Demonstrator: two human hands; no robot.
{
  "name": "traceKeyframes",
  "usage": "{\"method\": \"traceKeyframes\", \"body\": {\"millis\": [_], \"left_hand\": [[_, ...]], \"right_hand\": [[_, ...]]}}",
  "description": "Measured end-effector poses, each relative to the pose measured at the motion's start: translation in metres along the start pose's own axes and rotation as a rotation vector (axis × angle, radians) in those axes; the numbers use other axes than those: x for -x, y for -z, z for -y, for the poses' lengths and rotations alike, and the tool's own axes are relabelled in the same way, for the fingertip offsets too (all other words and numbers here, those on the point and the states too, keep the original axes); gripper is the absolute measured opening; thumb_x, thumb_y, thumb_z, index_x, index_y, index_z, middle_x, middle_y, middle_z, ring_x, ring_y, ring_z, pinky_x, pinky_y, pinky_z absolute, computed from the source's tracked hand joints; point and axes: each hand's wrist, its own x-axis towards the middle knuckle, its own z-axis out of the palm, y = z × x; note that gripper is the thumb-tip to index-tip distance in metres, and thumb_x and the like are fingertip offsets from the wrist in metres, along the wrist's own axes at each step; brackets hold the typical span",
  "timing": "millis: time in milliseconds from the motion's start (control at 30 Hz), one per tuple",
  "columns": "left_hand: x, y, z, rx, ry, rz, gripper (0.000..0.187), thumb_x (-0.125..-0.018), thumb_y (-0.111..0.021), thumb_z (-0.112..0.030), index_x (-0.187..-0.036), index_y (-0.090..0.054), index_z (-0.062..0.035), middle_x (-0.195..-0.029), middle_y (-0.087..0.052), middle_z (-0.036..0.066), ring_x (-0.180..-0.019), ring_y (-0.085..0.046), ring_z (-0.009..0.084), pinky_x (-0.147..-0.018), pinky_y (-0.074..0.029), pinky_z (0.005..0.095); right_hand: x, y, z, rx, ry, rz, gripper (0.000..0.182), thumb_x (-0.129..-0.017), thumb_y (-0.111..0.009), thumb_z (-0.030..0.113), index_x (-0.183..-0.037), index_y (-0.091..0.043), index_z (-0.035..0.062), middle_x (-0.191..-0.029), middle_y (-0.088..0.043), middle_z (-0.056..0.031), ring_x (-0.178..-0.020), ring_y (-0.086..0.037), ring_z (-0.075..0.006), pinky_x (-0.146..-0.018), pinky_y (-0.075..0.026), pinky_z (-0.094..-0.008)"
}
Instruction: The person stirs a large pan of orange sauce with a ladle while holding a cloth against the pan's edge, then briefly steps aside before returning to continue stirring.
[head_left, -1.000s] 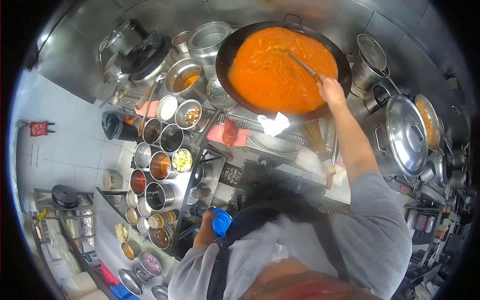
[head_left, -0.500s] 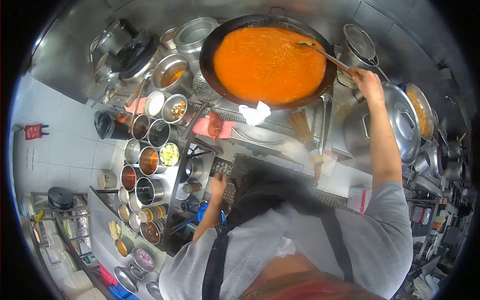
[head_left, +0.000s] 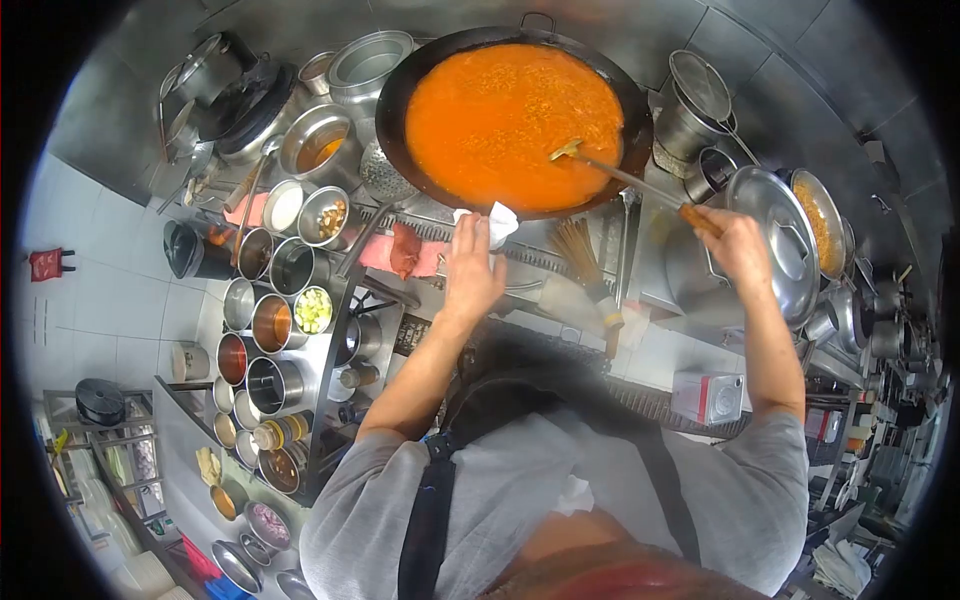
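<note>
A big dark wok [head_left: 393, 140] full of orange sauce [head_left: 500, 120] stands on the stove. My right hand [head_left: 735, 245] is closed around the wooden end of a long-handled wok spatula [head_left: 640, 184]. The spatula's coated metal head rests at the right part of the sauce, so its exact shape is hard to see. At the wok's near rim, my left hand [head_left: 473, 272] has its fingers stretched out over a crumpled white cloth [head_left: 502, 224], which shows on both sides of them. Left of that hand, a reddish-brown bundle [head_left: 404, 250] lies on a pink cloth [head_left: 432, 258].
A bamboo brush [head_left: 578, 255] lies on the stove's front edge. To the right stands a large lidded pot [head_left: 770, 235], with a strainer [head_left: 700, 85] behind it. Several metal containers of ingredients [head_left: 273, 323] fill the left counter. A white-and-red tin [head_left: 707, 397] sits low at right.
My left hand has come up and forward from beside my body to the white cloth. My right hand has drawn back, bringing the spatula head nearer through the sauce.
</note>
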Motion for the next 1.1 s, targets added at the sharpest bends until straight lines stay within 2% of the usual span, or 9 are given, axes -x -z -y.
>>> {"method": "traceKeyframes", "body": {"millis": [33,233,333,367,600,767,967,1033,1100], "left_hand": [[0.003,-0.001,-0.001,-0.017,0.004,0.079,0.074,-0.078,-0.065,-0.01,-0.143,-0.035,0.0092,-0.15,-0.034,0.026,-0.142,-0.027,0.0438,-0.113,-0.027,0.0562],[0.01,-0.002,-0.01,-0.1,0.078,0.176,0.081,-0.078,-0.06,-0.006,-0.149,-0.023,0.0071,-0.157,-0.021,0.024,-0.148,-0.016,0.0425,-0.11,-0.026,0.0651],[0.009,-0.001,-0.011,-0.151,0.108,0.242,0.092,-0.079,-0.069,-0.012,-0.152,-0.016,0.0055,-0.159,-0.017,0.025,-0.15,-0.011,0.0417,-0.114,-0.024,0.0611],[0.009,-0.001,-0.014,-0.127,0.094,0.198,0.082,-0.078,-0.06,-0.005,-0.149,-0.021,0.0064,-0.158,-0.019,0.024,-0.149,-0.014,0.0419,-0.11,-0.028,0.0647],[0.009,0.002,-0.016,-0.102,0.097,0.174,0.08,-0.079,-0.059,-0.005,-0.149,-0.022,0.0046,-0.156,-0.023,0.023,-0.149,-0.016,0.0411,-0.109,-0.03,0.0654],[0.011,-0.002,-0.011,-0.179,0.11,0.214,0.091,-0.077,-0.07,-0.01,-0.151,-0.02,0.0047,-0.158,-0.021,0.023,-0.149,-0.015,0.0416,-0.111,-0.029,0.0614],[0.009,0.002,-0.014,-0.189,0.106,0.223,0.089,-0.077,-0.069,-0.01,-0.151,-0.021,0.0036,-0.158,-0.021,0.023,-0.149,-0.016,0.0403,-0.112,-0.03,0.0607],[0.009,0.005,-0.016,-0.12,0.097,0.165,0.079,-0.076,-0.057,-0.001,-0.148,-0.026,0.0048,-0.154,-0.027,0.023,-0.148,-0.02,0.0407,-0.107,-0.034,0.0648],[0.009,0.005,-0.016,-0.111,0.09,0.167,0.079,-0.075,-0.057,-0.001,-0.148,-0.027,0.0052,-0.155,-0.027,0.023,-0.148,-0.02,0.0406,-0.107,-0.034,0.0643]], "right_hand": [[-0.002,-0.011,0.002,0.0,0.004,0.003,0.034,-0.081,-0.071,0.013,-0.115,-0.072,0.013,-0.1,-0.071,-0.0176,-0.09,-0.068,-0.0352,-0.079,-0.055,-0.0411],[-0.028,-0.072,0.022,0.001,0.078,0.023,0.033,-0.086,-0.062,0.016,-0.118,-0.068,0.0163,-0.09,-0.068,-0.0176,-0.084,-0.066,-0.0395,-0.076,-0.054,-0.049],[-0.055,-0.094,0.035,0.038,0.066,0.033,0.032,-0.086,-0.062,0.015,-0.118,-0.068,0.0165,-0.09,-0.068,-0.0187,-0.085,-0.066,-0.0402,-0.078,-0.054,-0.0501],[-0.064,-0.099,0.04,0.03,0.057,0.044,0.033,-0.086,-0.061,0.015,-0.119,-0.067,0.0159,-0.091,-0.068,-0.0196,-0.087,-0.066,-0.0408,-0.079,-0.054,-0.0508],[-0.139,-0.14,0.04,0.031,-0.001,0.034,0.033,-0.091,-0.059,0.018,-0.123,-0.064,0.015,-0.101,-0.069,-0.0229,-0.095,-0.066,-0.0415,-0.085,-0.053,-0.0509],[-0.18,-0.132,0.046,0.057,-0.122,0.056,0.033,-0.093,-0.058,0.021,-0.124,-0.064,0.0178,-0.103,-0.069,-0.0225,-0.1,-0.066,-0.0407,-0.088,-0.053,-0.0509],[-0.202,-0.107,0.011,0.077,-0.193,0.011,0.029,-0.091,-0.059,0.026,-0.117,-0.07,0.0187,-0.111,-0.068,-0.0215,-0.107,-0.064,-0.039,-0.096,-0.05,-0.0493],[-0.2,-0.092,-0.009,0.093,-0.173,0.002,0.031,-0.09,-0.058,0.024,-0.118,-0.07,0.0193,-0.111,-0.068,-0.0191,-0.106,-0.064,-0.0379,-0.096,-0.05,-0.0478],[-0.188,-0.068,-0.023,0.117,-0.159,-0.031,0.029,-0.089,-0.059,0.024,-0.115,-0.072,0.019,-0.11,-0.069,-0.0174,-0.105,-0.065,-0.0371,-0.095,-0.05,-0.0466]]}}
